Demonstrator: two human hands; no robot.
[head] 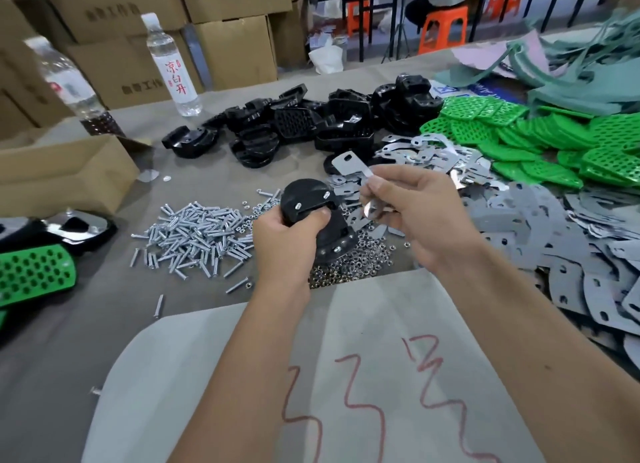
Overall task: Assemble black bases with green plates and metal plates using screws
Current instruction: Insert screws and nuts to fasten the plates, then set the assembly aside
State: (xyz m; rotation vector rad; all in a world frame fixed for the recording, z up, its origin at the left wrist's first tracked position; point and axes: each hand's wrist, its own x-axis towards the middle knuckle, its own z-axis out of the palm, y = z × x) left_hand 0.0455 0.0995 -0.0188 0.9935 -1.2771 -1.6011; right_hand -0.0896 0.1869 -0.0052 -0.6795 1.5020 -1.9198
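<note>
broadly, the table [104, 324] is covered in grey cloth, with a pale sheet [346, 341] marked in red laid at the near edge. cardboard boxes [221, 36] are stacked along the far left, and an open box [65, 171] is set at the left edge. a heap of green plates [540, 140] is spread at the far right, just beside a heap of black bases [304, 123] at the far middle. grey metal plates [571, 240] are scattered down the right side, and shinier ones [433, 150] are piled between the bases and the green plates. a finished assembly [34, 272], green on black, is laid at the left edge. two water bottles [171, 67] are stood at the far left. a pile of screws [197, 235] is seen left of centre; a pile of nuts [349, 265] is seen under the hands. one black base [318, 220] is gripped in the left hand [284, 244], raised above the nuts, with the thumb pressed in its recess and two screw ends showing on top. a single metal plate [349, 164] is pinched by the fingertips of the right hand [412, 213], held just beside the gripped base, apart from it.
</note>
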